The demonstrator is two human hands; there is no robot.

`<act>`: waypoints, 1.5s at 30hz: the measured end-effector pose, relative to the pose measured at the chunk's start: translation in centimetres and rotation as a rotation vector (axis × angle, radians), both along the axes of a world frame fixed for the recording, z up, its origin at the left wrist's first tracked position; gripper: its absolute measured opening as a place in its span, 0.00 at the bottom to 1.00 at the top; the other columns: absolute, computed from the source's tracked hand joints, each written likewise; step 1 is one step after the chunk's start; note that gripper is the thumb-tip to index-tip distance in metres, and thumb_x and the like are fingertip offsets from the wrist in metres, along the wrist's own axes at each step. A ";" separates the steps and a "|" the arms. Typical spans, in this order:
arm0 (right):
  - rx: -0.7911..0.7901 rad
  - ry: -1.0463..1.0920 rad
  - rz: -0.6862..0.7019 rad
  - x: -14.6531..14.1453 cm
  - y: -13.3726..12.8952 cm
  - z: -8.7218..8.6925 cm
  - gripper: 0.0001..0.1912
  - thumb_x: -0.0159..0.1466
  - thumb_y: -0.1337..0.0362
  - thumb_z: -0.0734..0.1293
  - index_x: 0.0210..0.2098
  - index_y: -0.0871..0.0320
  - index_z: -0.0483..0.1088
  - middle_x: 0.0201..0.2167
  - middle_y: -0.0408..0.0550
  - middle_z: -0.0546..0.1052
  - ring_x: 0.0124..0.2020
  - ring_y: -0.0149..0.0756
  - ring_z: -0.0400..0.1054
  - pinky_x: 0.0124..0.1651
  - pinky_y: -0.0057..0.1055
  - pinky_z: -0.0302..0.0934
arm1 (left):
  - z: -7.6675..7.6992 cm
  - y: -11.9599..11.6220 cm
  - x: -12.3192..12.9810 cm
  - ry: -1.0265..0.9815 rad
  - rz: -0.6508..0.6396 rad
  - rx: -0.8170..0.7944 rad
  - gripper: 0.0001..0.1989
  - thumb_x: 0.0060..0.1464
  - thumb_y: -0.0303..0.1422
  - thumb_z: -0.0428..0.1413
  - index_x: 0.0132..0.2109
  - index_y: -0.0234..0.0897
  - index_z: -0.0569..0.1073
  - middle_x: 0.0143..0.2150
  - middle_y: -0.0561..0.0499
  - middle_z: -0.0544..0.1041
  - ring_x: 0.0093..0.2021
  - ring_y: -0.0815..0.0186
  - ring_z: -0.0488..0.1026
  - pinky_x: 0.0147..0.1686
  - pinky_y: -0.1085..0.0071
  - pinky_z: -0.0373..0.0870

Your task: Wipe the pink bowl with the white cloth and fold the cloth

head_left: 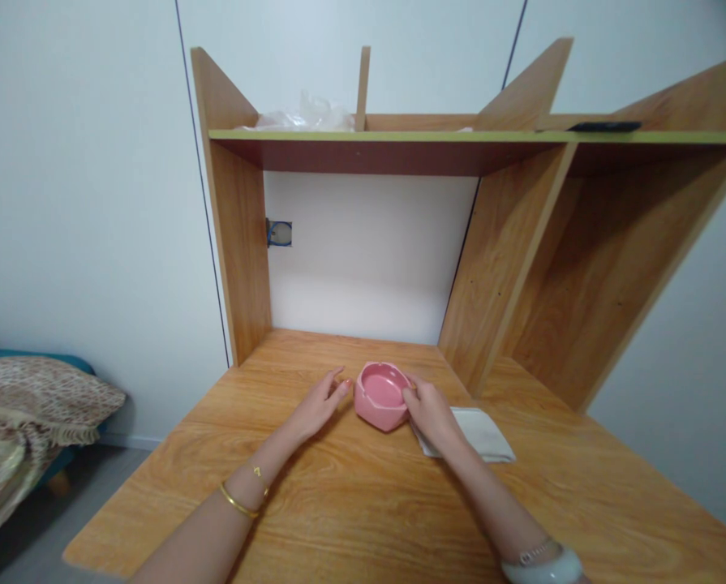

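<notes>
Two hands of mine meet around a pink dish [382, 417], out over the middle of the worktop [338, 503]. With my right hand [431, 412] I grip its right side, thumb over the rim; the fingers behind are mostly out of sight. My left hand [319, 408] is loose and holds nothing, its fingers spread just beside the dish's left wall, and I can't tell whether the thumb tip touches. The dish tips slightly towards me, its hollow in view; whether its base rests on the wood I can't make out.

Below my right forearm lies a pale folded cloth [483, 436], partly covered by the wrist. Gold bracelets [239, 504] circle my left wrist; on the right, a pale bangle [545, 566] is cut by the bottom edge.

Farther back, the shelf [399, 136] carries a crumpled clear plastic bag [307, 115], its contents unreadable, and a flat black object [606, 126] seen nearly edge-on. A wall box [281, 234] with blue wire is partly masked by the side panel. At far left a bed [64, 362] under a fringed blanket [34, 393] runs out of view.
</notes>
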State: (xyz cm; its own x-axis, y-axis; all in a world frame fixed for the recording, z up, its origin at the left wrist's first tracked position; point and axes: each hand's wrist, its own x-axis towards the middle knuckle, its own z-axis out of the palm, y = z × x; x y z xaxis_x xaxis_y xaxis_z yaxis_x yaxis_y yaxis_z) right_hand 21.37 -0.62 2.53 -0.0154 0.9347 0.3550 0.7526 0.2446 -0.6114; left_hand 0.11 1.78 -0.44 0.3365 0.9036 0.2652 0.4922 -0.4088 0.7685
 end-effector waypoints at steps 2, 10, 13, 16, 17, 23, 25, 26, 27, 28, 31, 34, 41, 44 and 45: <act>0.024 0.045 0.063 -0.8 -0.2 -0.3 0.21 0.54 0.69 0.53 0.45 0.61 0.68 0.40 0.51 0.75 0.39 0.37 0.68 0.41 0.28 0.58 | -0.2 0.1 0.2 -0.103 -0.032 -0.087 0.33 0.55 0.52 0.37 0.59 0.34 0.54 0.40 0.46 0.72 0.32 0.67 0.68 0.34 0.70 0.64; -0.019 0.174 0.136 -2.0 -0.7 -0.8 0.21 0.55 0.68 0.52 0.43 0.63 0.69 0.21 0.46 0.74 0.25 0.35 0.68 0.29 0.26 0.60 | -0.1 0.1 0.4 -0.440 -0.281 -0.305 0.32 0.50 0.54 0.45 0.53 0.33 0.61 0.28 0.53 0.67 0.22 0.74 0.61 0.22 0.77 0.58; -0.061 0.201 0.118 -2.4 -0.9 -0.7 0.22 0.55 0.67 0.52 0.43 0.63 0.69 0.14 0.42 0.70 0.16 0.32 0.64 0.22 0.24 0.57 | 0.0 0.4 0.1 -0.497 -0.307 -0.363 0.30 0.50 0.52 0.48 0.50 0.32 0.63 0.25 0.55 0.66 0.20 0.75 0.60 0.20 0.79 0.55; -0.118 0.233 0.130 -2.8 -0.9 -1.0 0.21 0.55 0.66 0.51 0.41 0.63 0.69 0.11 0.39 0.66 0.12 0.30 0.60 0.17 0.23 0.53 | -0.1 0.7 -0.4 -0.450 -0.308 -0.381 0.23 0.51 0.48 0.49 0.43 0.30 0.67 0.21 0.56 0.65 0.18 0.76 0.60 0.18 0.79 0.52; -0.134 0.244 0.136 -3.0 -0.9 -1.2 0.21 0.54 0.66 0.51 0.41 0.63 0.69 0.10 0.38 0.65 0.11 0.30 0.60 0.16 0.23 0.52 | -0.2 0.8 -0.5 -0.421 -0.291 -0.373 0.21 0.51 0.46 0.48 0.39 0.30 0.67 0.20 0.57 0.64 0.17 0.75 0.60 0.17 0.79 0.52; -0.170 0.241 0.123 -3.5 -0.6 -2.1 0.20 0.54 0.67 0.53 0.43 0.64 0.67 0.08 0.35 0.62 0.11 0.29 0.60 0.18 0.22 0.53 | -0.4 0.8 -0.6 -0.315 -0.153 -0.295 0.13 0.47 0.36 0.44 0.34 0.31 0.67 0.17 0.57 0.64 0.14 0.74 0.60 0.14 0.79 0.53; -0.168 0.234 0.100 -3.4 -0.6 -2.1 0.23 0.55 0.65 0.54 0.49 0.65 0.63 0.08 0.34 0.63 0.12 0.29 0.60 0.19 0.22 0.54 | -0.4 0.9 -0.5 -0.308 -0.107 -0.277 0.15 0.45 0.35 0.43 0.36 0.31 0.68 0.19 0.56 0.66 0.15 0.74 0.60 0.15 0.78 0.55; -0.165 0.234 0.091 -3.4 -0.7 -2.0 0.24 0.56 0.64 0.54 0.51 0.65 0.60 0.08 0.34 0.63 0.12 0.29 0.61 0.19 0.23 0.54 | -0.4 1.0 -0.5 -0.304 -0.083 -0.264 0.16 0.45 0.34 0.43 0.37 0.31 0.69 0.19 0.56 0.66 0.15 0.74 0.60 0.15 0.78 0.56; -0.161 0.234 0.082 -3.3 -0.7 -2.0 0.25 0.57 0.62 0.55 0.52 0.66 0.58 0.08 0.34 0.63 0.12 0.30 0.61 0.19 0.23 0.54 | -0.4 1.1 -0.6 -0.294 -0.052 -0.241 0.16 0.44 0.34 0.42 0.36 0.31 0.69 0.20 0.55 0.67 0.15 0.74 0.61 0.15 0.78 0.56; -0.156 0.235 0.076 -3.1 -0.8 -1.9 0.26 0.58 0.60 0.54 0.53 0.66 0.57 0.08 0.34 0.63 0.12 0.30 0.60 0.19 0.24 0.54 | -0.4 1.3 -0.8 -0.277 -0.015 -0.211 0.16 0.44 0.34 0.42 0.34 0.31 0.70 0.19 0.55 0.67 0.15 0.73 0.61 0.15 0.78 0.56; -0.137 0.247 0.069 -2.5 -0.8 -1.8 0.27 0.59 0.56 0.53 0.54 0.65 0.55 0.08 0.34 0.62 0.12 0.30 0.60 0.18 0.24 0.53 | -0.1 1.9 -1.8 -0.211 0.113 -0.119 0.16 0.45 0.36 0.41 0.25 0.32 0.69 0.17 0.54 0.65 0.16 0.71 0.61 0.17 0.77 0.57; -0.118 0.252 0.060 -2.1 -0.7 -1.9 0.27 0.59 0.55 0.53 0.54 0.64 0.56 0.08 0.33 0.61 0.12 0.30 0.59 0.18 0.24 0.52 | 0.6 2.5 -3.3 -0.193 0.241 -0.060 0.17 0.46 0.37 0.40 0.24 0.32 0.69 0.18 0.52 0.68 0.20 0.68 0.65 0.20 0.75 0.59; -0.122 0.182 0.072 -2.2 -0.4 -2.7 0.24 0.60 0.61 0.54 0.54 0.63 0.57 0.09 0.34 0.62 0.13 0.29 0.59 0.19 0.24 0.50 | 1.9 3.1 -6.9 -0.016 0.615 0.031 0.19 0.49 0.38 0.42 0.39 0.34 0.73 0.36 0.45 0.76 0.39 0.59 0.71 0.36 0.70 0.64; -0.134 0.149 0.083 -2.2 -0.3 -2.9 0.22 0.60 0.64 0.54 0.53 0.64 0.58 0.10 0.34 0.62 0.13 0.29 0.59 0.20 0.23 0.50 | 1.9 3.4 -8.0 0.055 0.718 0.020 0.19 0.51 0.38 0.40 0.38 0.34 0.73 0.36 0.43 0.76 0.39 0.57 0.72 0.35 0.69 0.64; -0.138 0.143 0.088 -2.2 -0.3 -3.0 0.22 0.59 0.64 0.54 0.53 0.64 0.58 0.10 0.34 0.62 0.13 0.28 0.59 0.20 0.23 0.50 | 1.8 3.5 -8.3 0.075 0.741 0.017 0.20 0.51 0.37 0.40 0.37 0.33 0.73 0.35 0.42 0.76 0.39 0.57 0.72 0.34 0.69 0.64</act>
State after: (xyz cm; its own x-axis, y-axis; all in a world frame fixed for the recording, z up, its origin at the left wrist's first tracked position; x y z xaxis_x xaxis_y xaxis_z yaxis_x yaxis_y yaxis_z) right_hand 19.15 -0.94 -0.48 -0.0578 0.9719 0.2282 0.6354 0.2121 -0.7425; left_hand -8.17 5.33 1.35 -0.3421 0.8965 0.2816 0.6942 0.0392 0.7187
